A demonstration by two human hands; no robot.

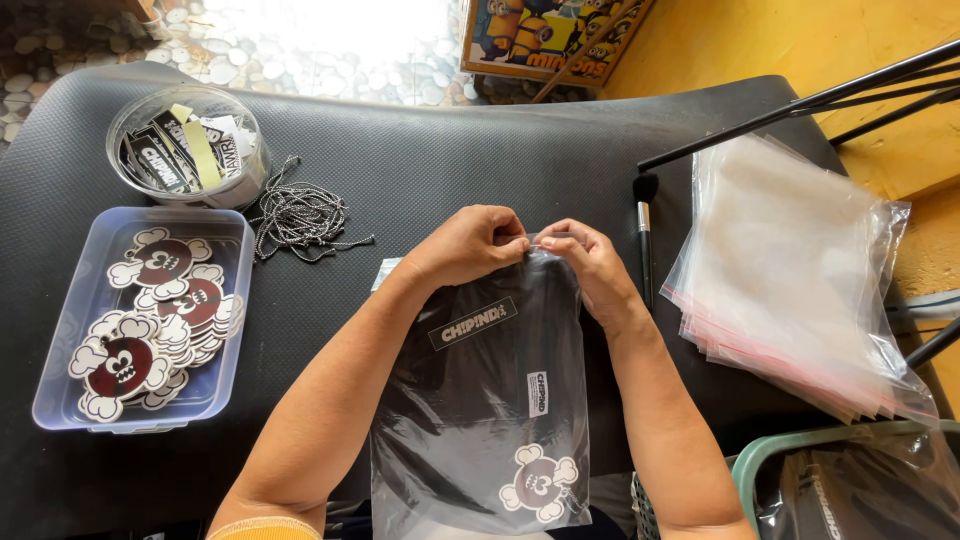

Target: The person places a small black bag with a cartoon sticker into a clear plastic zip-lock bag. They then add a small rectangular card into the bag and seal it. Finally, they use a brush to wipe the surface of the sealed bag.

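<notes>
A clear zip bag (480, 420) lies on the black mat in front of me, with a folded black garment and a skull-shaped cardboard tag inside. My left hand (470, 243) and my right hand (585, 255) both pinch the bag's top edge, fingertips almost meeting at the middle of the seal. A small white paper scrap (386, 272) peeks out beside my left wrist.
A stack of empty clear bags (800, 280) lies to the right. To the left stand a clear tray (60, 340) of skull tags, a round tub (190, 140) of labels and a bundle of cords (300, 220). A green basket (770, 455) of packed bags sits lower right. Black tripod legs (800, 105) cross above.
</notes>
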